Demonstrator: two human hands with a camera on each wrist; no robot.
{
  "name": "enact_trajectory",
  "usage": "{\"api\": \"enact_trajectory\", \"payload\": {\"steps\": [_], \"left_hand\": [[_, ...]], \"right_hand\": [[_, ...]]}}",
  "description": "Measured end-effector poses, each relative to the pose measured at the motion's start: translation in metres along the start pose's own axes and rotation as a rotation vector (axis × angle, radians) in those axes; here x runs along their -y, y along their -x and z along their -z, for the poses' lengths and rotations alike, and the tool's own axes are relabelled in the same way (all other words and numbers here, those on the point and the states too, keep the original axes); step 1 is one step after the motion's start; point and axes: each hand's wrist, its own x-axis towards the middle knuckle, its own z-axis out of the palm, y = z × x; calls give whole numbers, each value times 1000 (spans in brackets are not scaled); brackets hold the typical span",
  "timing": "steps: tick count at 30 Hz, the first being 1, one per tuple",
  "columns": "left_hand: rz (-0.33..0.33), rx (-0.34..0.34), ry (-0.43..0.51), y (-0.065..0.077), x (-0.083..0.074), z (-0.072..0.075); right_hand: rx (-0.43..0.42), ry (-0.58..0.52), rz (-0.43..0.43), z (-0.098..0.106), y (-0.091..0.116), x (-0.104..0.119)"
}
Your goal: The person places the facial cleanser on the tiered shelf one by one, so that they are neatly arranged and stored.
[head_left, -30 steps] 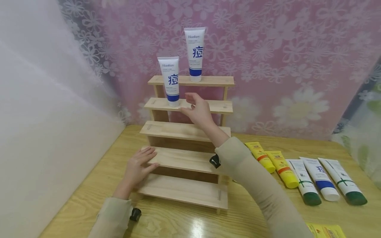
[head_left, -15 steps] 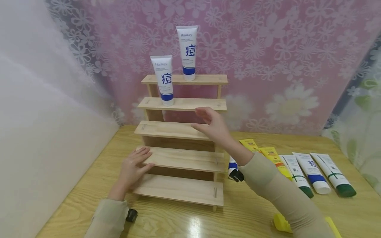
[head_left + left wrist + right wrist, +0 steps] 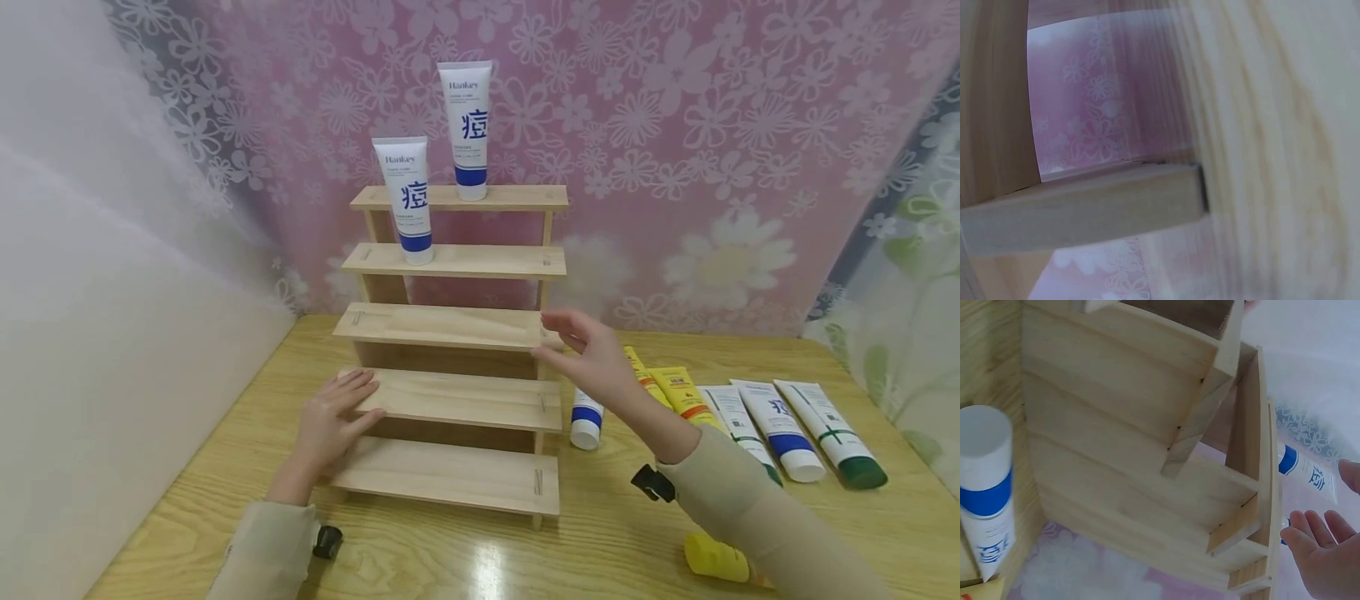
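A stepped wooden rack (image 3: 450, 397) stands on the table. One white-and-blue squeeze tube (image 3: 467, 129) stands cap-down on its top shelf. Another such tube (image 3: 403, 200) is upright, cap-down, at the left of the second shelf. My left hand (image 3: 330, 421) rests on the left end of a lower shelf, fingers extended. Beside the right end of the middle shelf, my right hand (image 3: 596, 358) hovers with fingers and thumb apart, holding nothing. In the right wrist view that hand (image 3: 1329, 559) shows with the rack's side panel (image 3: 1122, 425). The left wrist view shows only wood close up.
Right of the rack lies a white-and-blue tube (image 3: 587, 421), partly behind my right hand. Yellow tubes (image 3: 682, 392) and white tubes with green or blue caps (image 3: 780, 433) lie farther right. A yellow tube (image 3: 716, 557) is near the front. A wall (image 3: 150, 317) bounds the left.
My right hand has moved from beside the second-shelf tube down and to the right, past the rack's end. My left hand keeps its place on the rack. The view has shifted slightly.
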Motion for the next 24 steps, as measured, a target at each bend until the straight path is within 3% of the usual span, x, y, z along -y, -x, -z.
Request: {"api": "enact_trajectory", "payload": {"steps": [12, 24], "left_hand": [[10, 0, -10, 0, 0, -1], [9, 7, 6, 0, -2, 2]], "right_hand": [[-21, 115, -35, 21, 31, -19], [7, 170, -125, 27, 49, -45]]}}
